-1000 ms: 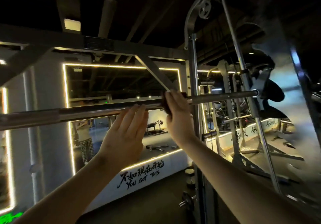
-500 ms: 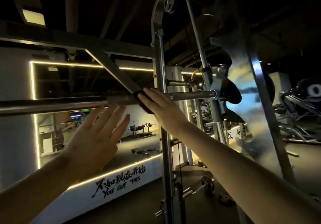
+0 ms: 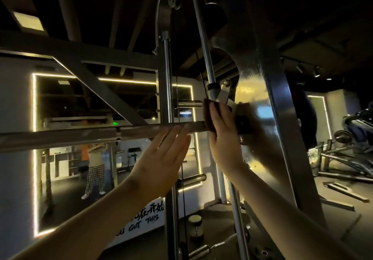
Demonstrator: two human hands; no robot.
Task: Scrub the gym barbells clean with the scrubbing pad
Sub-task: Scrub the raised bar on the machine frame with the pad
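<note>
Dim gym, LED-edged mirror (image 3: pixel 70 108) behind. Fingers (image 3: pixel 214 114) of the right hand (image 3: pixel 224 140), held together, clamp the dark scrubbing pad (image 3: pixel 207 118) onto the barbell (image 3: pixel 80 136) beside the guide rod (image 3: pixel 207 64); forearm rises from lower right. Fingers of the left hand (image 3: pixel 161 159): straight, together, tips at the bar; forearm rises from lower left.

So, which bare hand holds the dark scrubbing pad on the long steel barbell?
The right hand: it grips the dark scrubbing pad; the left hand is flat and empty.

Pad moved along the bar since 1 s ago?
Yes. The scrubbing pad slid right along the barbell: earlier left of the upright post, now past it, beside the guide rod.
</note>
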